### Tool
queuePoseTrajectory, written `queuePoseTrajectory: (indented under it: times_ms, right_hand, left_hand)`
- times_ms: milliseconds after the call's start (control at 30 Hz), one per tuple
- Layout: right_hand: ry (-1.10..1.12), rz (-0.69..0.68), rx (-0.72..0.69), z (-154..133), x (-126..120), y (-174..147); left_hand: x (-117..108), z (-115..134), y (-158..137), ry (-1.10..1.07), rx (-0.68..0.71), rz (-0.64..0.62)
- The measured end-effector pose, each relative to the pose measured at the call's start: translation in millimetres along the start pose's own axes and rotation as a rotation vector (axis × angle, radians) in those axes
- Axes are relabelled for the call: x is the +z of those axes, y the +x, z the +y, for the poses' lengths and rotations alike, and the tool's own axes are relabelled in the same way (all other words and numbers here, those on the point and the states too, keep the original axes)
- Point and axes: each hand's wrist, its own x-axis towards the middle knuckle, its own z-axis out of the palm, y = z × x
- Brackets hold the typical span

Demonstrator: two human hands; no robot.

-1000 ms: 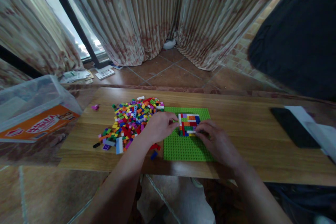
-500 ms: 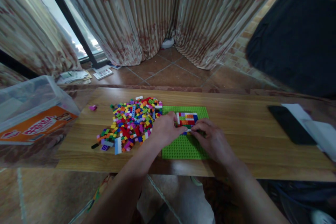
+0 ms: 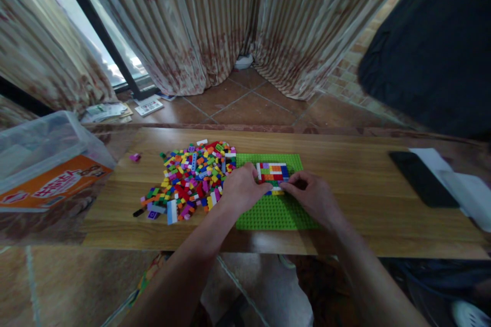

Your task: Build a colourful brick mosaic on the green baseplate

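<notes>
A green studded baseplate lies on the wooden table, bearing a low block of toy bricks in red, white, orange, blue and other colours. My left hand rests over the plate's left part, fingers curled at the block's left side and thumb along its front edge. At the front right corner of the block, my right hand pinches thumb and forefinger together at a small brick, whose shape is mostly hidden by the fingertips. A heap of loose toy bricks in mixed colours spreads left of the plate.
A clear plastic bin with an orange label stands at the table's left end. A dark flat phone-like object and white paper lie on the right. One pink brick sits apart from the heap. Striped curtains hang behind.
My right thumb and forefinger have shifted slightly up and toward the block's right edge, uncovering more of its front row. My left hand stays nearly in place. The view has moved slightly.
</notes>
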Motion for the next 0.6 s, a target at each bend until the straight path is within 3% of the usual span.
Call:
queuePoseTrajectory:
  times_ms: [433, 600]
  right_hand:
    - [-0.029, -0.044, -0.085, 2.5, -2.6, 1.4]
    - [-0.092, 0.023, -0.090, 0.8, -4.1, 0.1]
  left_hand:
    - [1.2, -3.7, 2.4, -0.027, 0.025, 0.010]
    - [-4.3, -7.4, 2.7, -0.046, 0.097, -0.001]
